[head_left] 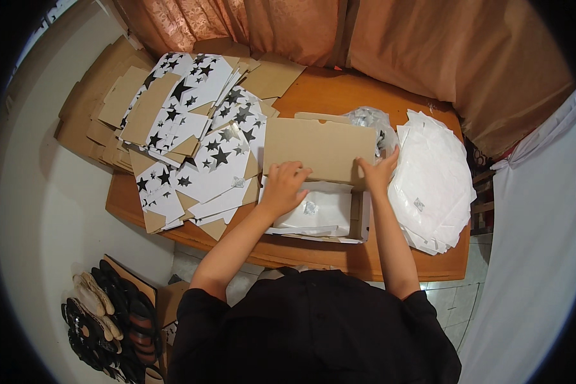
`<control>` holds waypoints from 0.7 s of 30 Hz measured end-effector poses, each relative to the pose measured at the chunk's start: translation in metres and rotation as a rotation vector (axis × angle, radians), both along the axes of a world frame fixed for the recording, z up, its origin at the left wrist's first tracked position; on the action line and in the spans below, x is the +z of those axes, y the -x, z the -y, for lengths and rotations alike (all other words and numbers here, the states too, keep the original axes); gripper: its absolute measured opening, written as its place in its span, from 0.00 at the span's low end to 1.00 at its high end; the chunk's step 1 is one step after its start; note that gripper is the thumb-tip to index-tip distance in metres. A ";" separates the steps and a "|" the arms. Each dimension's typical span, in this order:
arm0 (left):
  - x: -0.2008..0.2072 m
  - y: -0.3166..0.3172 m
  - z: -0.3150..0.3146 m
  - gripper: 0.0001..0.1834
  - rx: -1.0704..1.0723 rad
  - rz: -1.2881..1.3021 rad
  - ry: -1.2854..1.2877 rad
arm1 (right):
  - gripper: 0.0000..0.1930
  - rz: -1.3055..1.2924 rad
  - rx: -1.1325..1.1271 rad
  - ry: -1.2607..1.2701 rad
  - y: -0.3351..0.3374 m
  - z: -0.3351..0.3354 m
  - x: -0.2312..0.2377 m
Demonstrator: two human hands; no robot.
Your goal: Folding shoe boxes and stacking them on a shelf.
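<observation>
A shoe-box-shaped cardboard box stands on the table before me, brown inside, with its brown lid (320, 147) raised at the far side. White wrapping paper (288, 221) lies in the box, and on it rests a small silvery packet (310, 207). My left hand (283, 189) lies over the left side of the box, fingers spread and touching the lid's lower part. At the lid's right edge is my right hand (379, 173), thumb against the brown face and fingers stretched apart outside it. Neither hand is closed around anything I can see.
Flat star-printed box blanks (217, 153) pile up on the left of the wooden table (422, 272). White paper sheets (432, 185) are stacked at right, a small packet on top. A clear plastic bag (371, 118) sits behind the lid. Sandals (112, 313) stand lower left.
</observation>
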State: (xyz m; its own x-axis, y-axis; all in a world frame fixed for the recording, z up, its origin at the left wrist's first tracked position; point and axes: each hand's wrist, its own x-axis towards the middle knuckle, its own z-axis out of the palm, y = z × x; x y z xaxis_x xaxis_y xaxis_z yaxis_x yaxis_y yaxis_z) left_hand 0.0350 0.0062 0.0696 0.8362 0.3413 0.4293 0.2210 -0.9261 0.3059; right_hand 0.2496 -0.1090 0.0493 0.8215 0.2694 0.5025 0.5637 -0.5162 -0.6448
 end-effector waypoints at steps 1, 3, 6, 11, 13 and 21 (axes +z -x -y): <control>0.003 0.007 -0.001 0.24 0.001 0.003 -0.001 | 0.34 -0.382 0.123 -0.124 -0.014 0.005 -0.003; 0.006 0.024 -0.002 0.22 0.055 0.111 0.145 | 0.33 -0.758 0.241 -0.251 -0.034 0.015 -0.008; 0.000 0.062 0.013 0.21 0.086 0.079 0.254 | 0.21 -0.811 0.623 -0.409 -0.032 0.029 -0.004; -0.031 0.097 0.074 0.29 0.192 0.288 0.261 | 0.17 -0.657 0.623 -0.383 -0.007 0.057 -0.001; -0.049 0.099 0.090 0.33 0.280 0.419 0.270 | 0.17 -0.601 0.638 -0.383 0.009 0.070 -0.007; -0.065 0.094 0.104 0.52 0.303 0.611 0.040 | 0.37 -0.438 0.611 -0.458 0.105 0.118 0.002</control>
State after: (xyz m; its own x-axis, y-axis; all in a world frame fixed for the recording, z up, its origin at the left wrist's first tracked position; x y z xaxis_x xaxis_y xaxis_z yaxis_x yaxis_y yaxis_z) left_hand -0.0591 -0.0979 0.0048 0.3131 0.5474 0.7761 0.2456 -0.8361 0.4906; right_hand 0.1444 -0.2267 0.0517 0.7435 0.5746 0.3421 0.3100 0.1571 -0.9377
